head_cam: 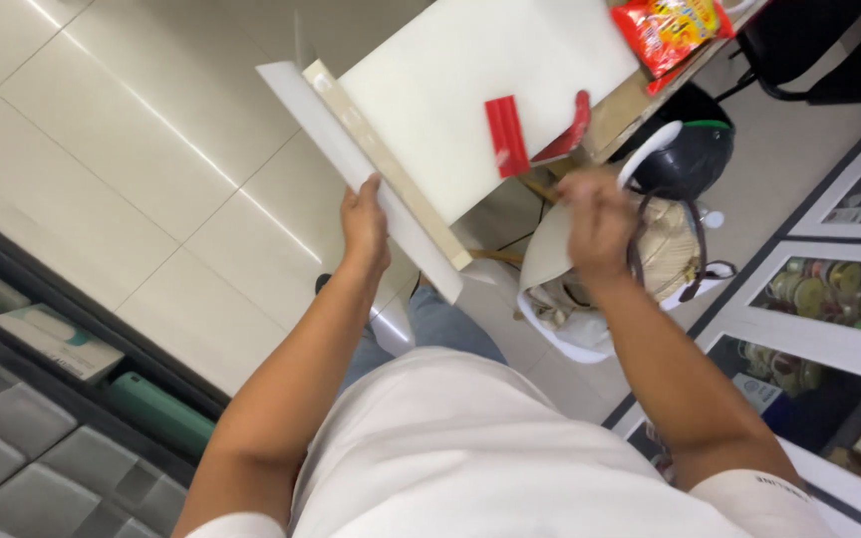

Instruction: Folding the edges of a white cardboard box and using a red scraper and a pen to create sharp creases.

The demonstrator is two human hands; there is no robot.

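Brightness: bright, even indoor light.
Glare: pale streaks on the glossy floor tiles (102, 130).
Shadows: soft, faint under the white board (480, 90).
Blur: right hand (598, 224) motion-smeared; left hand (364, 227) sharper.
Dark zones: lower left and cabinet (829, 329) interior dim.
Distortion: wide-angle tilt at edges.

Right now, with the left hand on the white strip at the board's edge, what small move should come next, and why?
Probably press the left hand along the long white strip toward its far end: it lies beside the flat white board, and the right hand looks blurred.
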